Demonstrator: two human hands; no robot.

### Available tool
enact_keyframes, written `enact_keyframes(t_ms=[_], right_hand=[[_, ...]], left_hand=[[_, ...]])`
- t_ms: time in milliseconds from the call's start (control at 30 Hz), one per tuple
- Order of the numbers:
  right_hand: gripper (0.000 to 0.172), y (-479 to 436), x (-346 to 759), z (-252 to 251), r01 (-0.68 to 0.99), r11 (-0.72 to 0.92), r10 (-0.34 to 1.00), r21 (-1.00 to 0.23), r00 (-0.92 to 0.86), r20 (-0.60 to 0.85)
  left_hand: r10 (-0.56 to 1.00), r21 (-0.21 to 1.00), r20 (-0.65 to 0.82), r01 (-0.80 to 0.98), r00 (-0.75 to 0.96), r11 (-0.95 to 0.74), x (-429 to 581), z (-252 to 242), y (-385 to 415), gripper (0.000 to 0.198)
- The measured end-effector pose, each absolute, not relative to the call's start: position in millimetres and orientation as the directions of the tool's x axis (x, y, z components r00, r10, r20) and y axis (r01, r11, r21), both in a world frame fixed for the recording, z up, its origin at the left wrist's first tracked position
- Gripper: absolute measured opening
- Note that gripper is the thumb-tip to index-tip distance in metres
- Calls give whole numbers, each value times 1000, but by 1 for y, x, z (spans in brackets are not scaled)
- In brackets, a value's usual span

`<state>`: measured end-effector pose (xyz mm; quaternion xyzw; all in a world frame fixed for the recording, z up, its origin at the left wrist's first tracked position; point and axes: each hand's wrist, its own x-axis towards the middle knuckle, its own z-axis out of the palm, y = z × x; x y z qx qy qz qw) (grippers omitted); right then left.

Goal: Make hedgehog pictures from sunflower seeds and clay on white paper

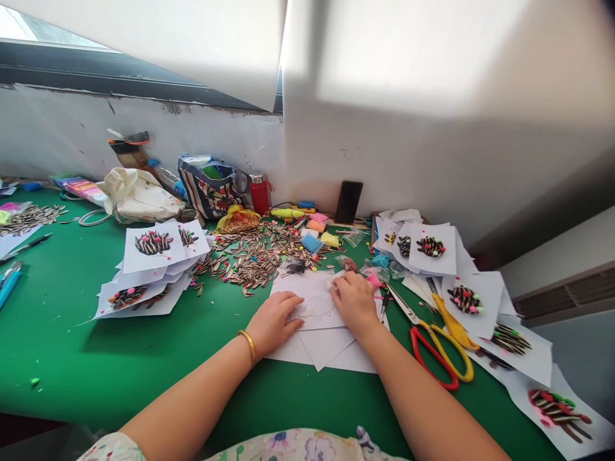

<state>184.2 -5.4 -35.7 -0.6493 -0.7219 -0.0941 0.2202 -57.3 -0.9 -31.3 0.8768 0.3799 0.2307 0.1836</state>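
A white sheet of paper (283,285) lies in front of me, with a hedgehog-like outline (321,307) drawn on it. My left hand (276,319) rests on the sheet's left side, thumb and index finger apart. A small pale piece (303,312) sits by those fingertips; whether they touch it I cannot tell. On the right side, my right hand (355,302) has its fingers curled together near a bit of clear plastic; what they hold is hidden. More white sheets (319,358) lie underneath. A black pen (384,307) is beside my right hand.
Striped sunflower seeds (254,256) spread beyond the paper. Red-and-yellow scissors (432,339) and a yellow cutter (451,320) lie at right. Seed-decorated cards are stacked at left (154,262) and right (432,250). A phone (348,202) leans against the wall, near coloured clay packets (312,243).
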Motion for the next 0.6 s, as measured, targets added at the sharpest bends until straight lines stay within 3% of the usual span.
enact_keyframes(t_ms=[200, 300, 333, 400, 467, 500, 533, 600], right_hand=[[8, -11, 181, -30, 928, 303, 784, -219, -112, 610], [11, -13, 179, -30, 859, 448, 723, -250, -183, 666], [12, -14, 179, -31, 840, 477, 707, -260, -191, 681], [13, -14, 180, -33, 824, 497, 684, -274, -177, 708], [14, -14, 181, -34, 822, 492, 674, -285, -153, 722], [14, -14, 182, -35, 821, 491, 675, -292, -147, 723], [14, -14, 181, -34, 817, 494, 677, -297, -147, 721], [14, -15, 180, -33, 809, 507, 679, -297, -163, 716]], left_hand=[[719, 473, 416, 543, 556, -694, -53, -33, -5, 30], [719, 465, 515, 552, 467, -692, -61, -21, 6, 36], [726, 469, 559, 569, 401, -676, -67, -12, 14, 42], [723, 536, 684, 603, 100, -591, -82, 13, 33, 53], [639, 645, 729, 561, -246, -519, -93, 43, 48, 51], [577, 641, 753, 552, -316, -533, -95, 56, 51, 50], [538, 587, 796, 570, -277, -575, -93, 67, 50, 51], [533, 406, 844, 577, 62, -709, -80, 76, 39, 46]])
